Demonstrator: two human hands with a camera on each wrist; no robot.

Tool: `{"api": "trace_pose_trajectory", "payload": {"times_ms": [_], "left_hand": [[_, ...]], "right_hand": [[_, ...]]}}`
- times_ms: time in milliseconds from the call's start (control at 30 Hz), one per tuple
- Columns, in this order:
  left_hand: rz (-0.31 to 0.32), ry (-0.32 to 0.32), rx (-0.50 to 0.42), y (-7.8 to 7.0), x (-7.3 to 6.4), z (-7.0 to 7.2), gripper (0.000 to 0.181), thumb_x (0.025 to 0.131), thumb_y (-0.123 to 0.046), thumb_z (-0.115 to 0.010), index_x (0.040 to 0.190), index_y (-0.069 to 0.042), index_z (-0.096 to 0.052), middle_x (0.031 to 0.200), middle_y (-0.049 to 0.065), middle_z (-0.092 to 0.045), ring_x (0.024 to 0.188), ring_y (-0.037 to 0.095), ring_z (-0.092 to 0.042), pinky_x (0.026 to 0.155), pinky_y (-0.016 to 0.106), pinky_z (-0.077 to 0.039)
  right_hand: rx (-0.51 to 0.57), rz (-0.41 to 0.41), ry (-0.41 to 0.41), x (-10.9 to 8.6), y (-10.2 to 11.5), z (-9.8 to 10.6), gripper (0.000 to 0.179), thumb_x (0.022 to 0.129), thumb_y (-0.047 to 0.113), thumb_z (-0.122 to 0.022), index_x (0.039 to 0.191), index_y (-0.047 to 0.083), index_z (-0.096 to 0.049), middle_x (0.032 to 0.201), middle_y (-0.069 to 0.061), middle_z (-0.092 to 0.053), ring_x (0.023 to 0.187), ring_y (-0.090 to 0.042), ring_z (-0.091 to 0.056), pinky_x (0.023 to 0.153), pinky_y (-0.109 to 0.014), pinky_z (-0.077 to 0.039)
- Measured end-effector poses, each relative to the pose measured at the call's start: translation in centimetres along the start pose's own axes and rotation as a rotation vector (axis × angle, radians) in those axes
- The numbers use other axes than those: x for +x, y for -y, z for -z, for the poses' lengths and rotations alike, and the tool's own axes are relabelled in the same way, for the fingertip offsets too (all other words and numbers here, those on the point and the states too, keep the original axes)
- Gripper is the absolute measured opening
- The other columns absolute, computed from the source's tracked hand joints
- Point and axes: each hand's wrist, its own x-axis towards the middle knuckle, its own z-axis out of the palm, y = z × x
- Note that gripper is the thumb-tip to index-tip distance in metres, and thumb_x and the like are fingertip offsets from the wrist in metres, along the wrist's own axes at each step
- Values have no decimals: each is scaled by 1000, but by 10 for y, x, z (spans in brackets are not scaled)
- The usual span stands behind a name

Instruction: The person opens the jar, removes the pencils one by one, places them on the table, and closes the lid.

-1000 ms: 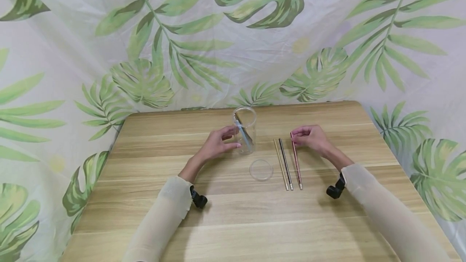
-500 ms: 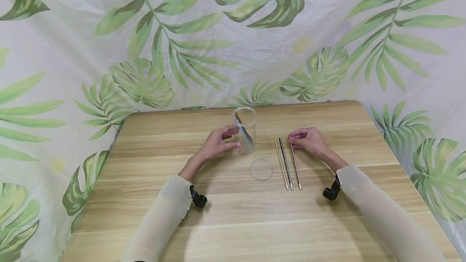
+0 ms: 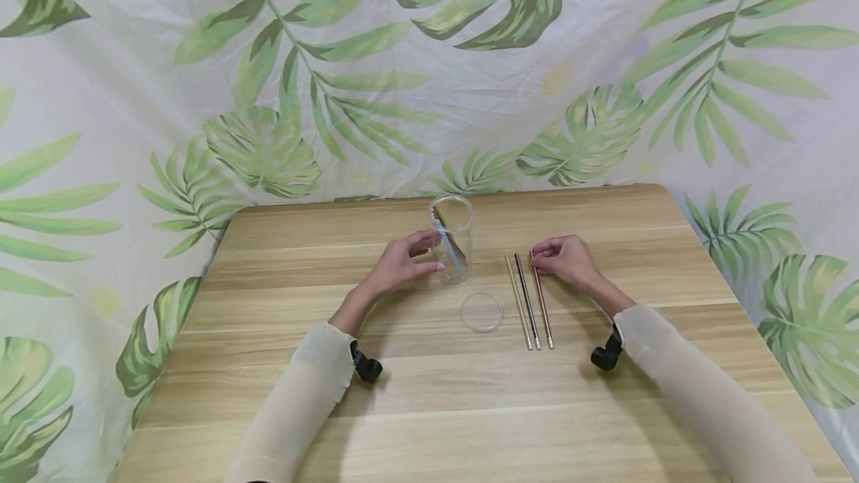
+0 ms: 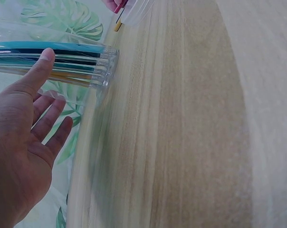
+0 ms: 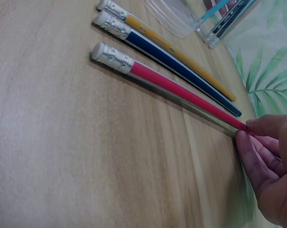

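A clear plastic cup (image 3: 458, 263) with several pencils (image 4: 72, 61) leaning inside stands near the table's far edge. My left hand (image 3: 399, 263) is at its left side, fingers spread and relaxed, thumb overlapping the near wall in the left wrist view. To the right, my right hand (image 3: 569, 258) pinches the far tip of a red pencil (image 5: 181, 94) between thumb and fingers. Beside that pencil lie a dark blue pencil (image 5: 176, 69) and a yellow pencil (image 5: 176, 52), roughly parallel, their white eraser ends toward me.
A clear round lid (image 3: 482, 312) lies flat on the wooden table (image 3: 429, 408), between the cup and the pencils. Behind the table hangs a leaf-patterned cloth (image 3: 470, 125). Each wrist wears a small black camera mount (image 3: 365, 367).
My right hand has moved left and slightly toward me, bringing the red pencil closer to the dark blue one. The left hand and cup have stayed put.
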Motion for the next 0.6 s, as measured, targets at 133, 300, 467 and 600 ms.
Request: {"api": "trace_pose_trajectory", "payload": {"times_ms": [133, 300, 467, 600], "left_hand": [[-4, 1, 5, 0, -1, 0, 65, 91, -16, -87, 146, 1, -58, 144, 19, -65, 133, 35, -64, 115, 43, -52], [3, 1, 5, 1, 0, 0, 66, 91, -18, -87, 147, 2, -57, 144, 18, -66, 133, 35, -64, 115, 43, -52], [8, 0, -10, 1, 0, 0, 67, 90, -19, -87, 147, 2, -58, 143, 19, -66, 132, 37, -64, 115, 45, -52], [9, -3, -27, -1, 0, 1, 68, 90, -15, -87, 147, 3, -57, 143, 21, -65, 132, 40, -63, 115, 49, -52]], "right_hand": [[-38, 14, -15, 0, 0, -2, 25, 91, -1, -80, 113, -11, -75, 97, -21, -79, 74, -8, -75, 71, -22, -65], [-106, 21, -28, -1, 4, -3, 20, 90, 3, -82, 108, -6, -78, 94, -16, -80, 73, -10, -75, 68, -21, -65], [-217, 47, -47, -2, 5, -4, 19, 90, 8, -82, 106, -1, -80, 93, -12, -80, 72, -9, -74, 68, -17, -61], [-277, 67, -71, -1, 5, -5, 18, 90, 11, -83, 104, 1, -81, 90, -8, -81, 72, -7, -72, 69, -14, -55]]}}
